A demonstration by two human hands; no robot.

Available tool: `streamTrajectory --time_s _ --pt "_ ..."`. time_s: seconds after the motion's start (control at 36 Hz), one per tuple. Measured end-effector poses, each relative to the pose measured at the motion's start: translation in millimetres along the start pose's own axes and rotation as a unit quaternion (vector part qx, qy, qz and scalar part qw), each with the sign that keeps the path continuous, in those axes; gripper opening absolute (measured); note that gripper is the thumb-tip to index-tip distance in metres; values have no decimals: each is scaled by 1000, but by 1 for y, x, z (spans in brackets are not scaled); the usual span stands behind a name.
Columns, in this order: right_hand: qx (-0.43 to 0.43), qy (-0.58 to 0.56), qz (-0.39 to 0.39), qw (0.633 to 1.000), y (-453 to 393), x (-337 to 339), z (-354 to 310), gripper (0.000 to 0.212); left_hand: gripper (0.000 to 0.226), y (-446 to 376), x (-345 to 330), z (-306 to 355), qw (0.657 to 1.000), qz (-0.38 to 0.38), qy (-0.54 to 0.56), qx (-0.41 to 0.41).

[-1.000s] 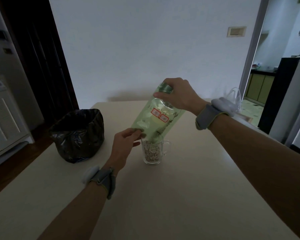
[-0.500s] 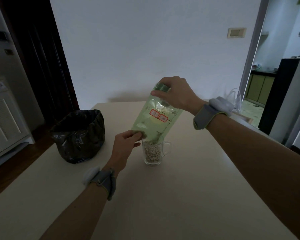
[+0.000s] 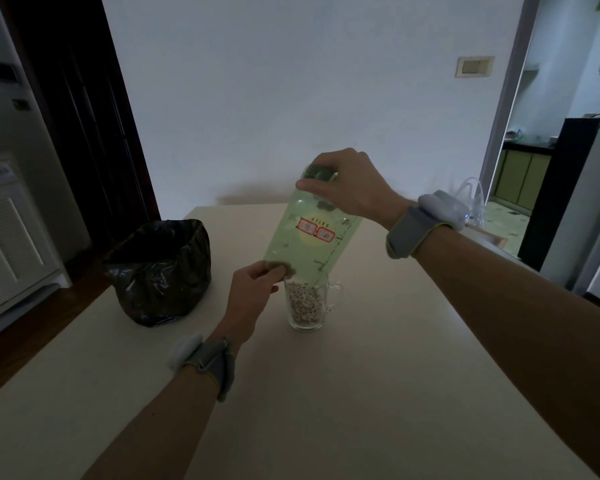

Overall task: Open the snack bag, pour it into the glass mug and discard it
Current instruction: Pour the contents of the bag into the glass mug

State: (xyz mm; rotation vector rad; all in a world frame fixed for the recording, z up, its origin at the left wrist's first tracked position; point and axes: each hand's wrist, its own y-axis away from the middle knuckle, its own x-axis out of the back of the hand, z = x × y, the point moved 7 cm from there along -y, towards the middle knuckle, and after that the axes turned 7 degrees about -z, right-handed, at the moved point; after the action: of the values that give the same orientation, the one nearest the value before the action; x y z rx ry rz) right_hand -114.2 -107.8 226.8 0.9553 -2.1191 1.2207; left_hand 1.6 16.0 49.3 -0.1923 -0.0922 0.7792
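Observation:
A pale green snack bag [image 3: 309, 237] with red labels hangs upside down, its open mouth over the glass mug [image 3: 305, 304]. The mug stands on the cream table [image 3: 361, 393] and is nearly full of small pale snack pieces; its handle points right. My right hand [image 3: 347, 185] pinches the bag's upper end, which is its bottom. My left hand [image 3: 253, 289] pinches the lower left corner by the mouth, right beside the mug's rim. The bag looks nearly flat.
A bin lined with a black plastic bag [image 3: 160, 271] stands on the table left of the mug, its top open. A white appliance [image 3: 11, 230] is at the far left beyond the table edge. A doorway [image 3: 534, 133] opens at the right.
The bag has been lifted a little higher and more upright over the mug. The level of snack pieces in the mug has risen.

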Motion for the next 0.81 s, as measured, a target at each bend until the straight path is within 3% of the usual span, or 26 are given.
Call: streamTrajectory --time_s 0.42,0.67,0.81 --pt "-74 -120 55 988 25 20 41 29 22 -4 -11 16 998 17 -8 -58" --pt "-69 -118 50 989 23 20 33 27 17 -6 -10 12 998 21 -10 -65" --pt "-90 -174 80 977 31 20 41 27 13 -9 -10 13 997 16 -27 -66"
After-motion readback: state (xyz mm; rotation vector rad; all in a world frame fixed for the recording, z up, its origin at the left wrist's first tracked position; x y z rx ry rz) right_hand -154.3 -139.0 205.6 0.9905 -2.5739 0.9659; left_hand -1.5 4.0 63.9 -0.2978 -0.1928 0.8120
